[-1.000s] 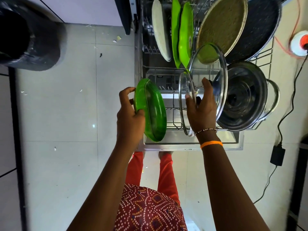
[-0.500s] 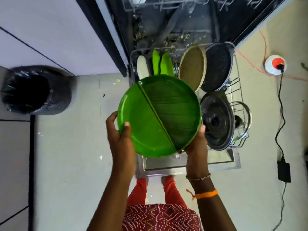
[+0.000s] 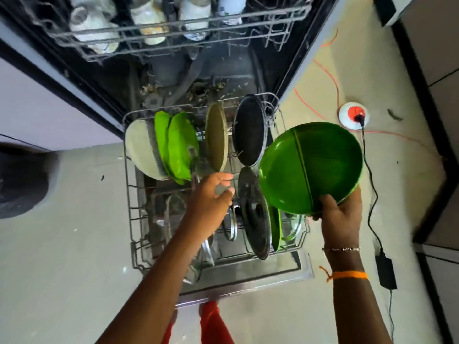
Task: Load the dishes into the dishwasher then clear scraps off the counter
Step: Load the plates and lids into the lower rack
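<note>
A green divided plate [image 3: 310, 167] is held up at the right, above the pulled-out lower rack [image 3: 129, 194] of the open dishwasher. My right hand [image 3: 340, 217] grips its near rim. My left hand [image 3: 211, 197] hovers over the rack's middle, fingers apart and holding nothing. Standing in the rack are a white plate [image 3: 141, 152], two green plates [image 3: 178, 145], a tan plate [image 3: 216, 137], a black pan [image 3: 249, 130], a dark lid [image 3: 253, 214] and glass lids at the front.
The upper rack [image 3: 173, 28] holds white cups. A black bin [image 3: 22, 180] stands on the floor at left. A socket [image 3: 354, 115] with orange and black cables, plus a power adapter [image 3: 386, 270], lie at right. The dishwasher door [image 3: 248, 286] is folded down by my legs.
My left hand has let go of the green plate and moved over the rack. My right hand has carried the plate to the right. The view has pulled back from the rack.
</note>
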